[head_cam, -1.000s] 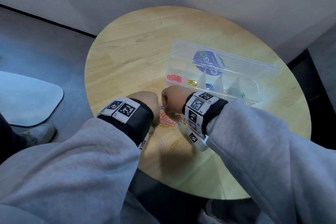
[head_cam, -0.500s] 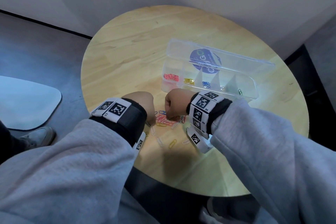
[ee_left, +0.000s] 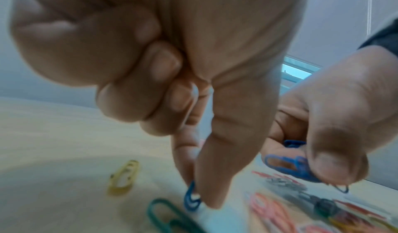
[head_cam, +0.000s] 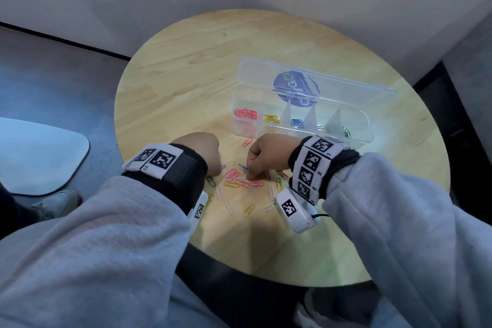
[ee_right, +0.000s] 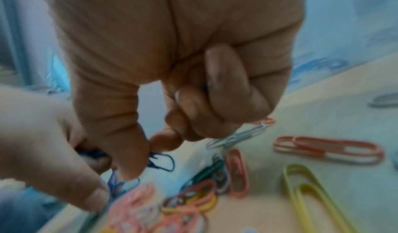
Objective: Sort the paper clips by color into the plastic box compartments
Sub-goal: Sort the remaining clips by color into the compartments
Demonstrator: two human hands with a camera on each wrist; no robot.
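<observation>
A clear plastic box (head_cam: 364,125) lies open on the round wooden table (head_cam: 186,82), with red (head_cam: 245,114), yellow (head_cam: 272,119), blue (head_cam: 296,122) and green clips (head_cam: 346,132) in separate compartments. A mixed pile of paper clips (head_cam: 241,181) lies in front of it. My left hand (head_cam: 213,168) (ee_left: 200,201) pinches a blue clip (ee_left: 191,197) between thumb and forefinger, right at the tabletop. My right hand (head_cam: 250,174) (ee_right: 150,158) hovers over the pile with fingers curled around blue clips (ee_left: 288,166) and pinches another (ee_right: 161,161).
The box lid (head_cam: 319,82) stands open behind the compartments. Loose white (head_cam: 218,192), yellow (head_cam: 249,210) and green clips (head_cam: 278,183) lie scattered near the table's front edge. A wall runs close behind the table. A shoe (head_cam: 57,202) rests on the floor at left.
Both hands have stayed low over the pile, shifting only slightly. The head view has drifted a little, so the table sits differently in the frame.
</observation>
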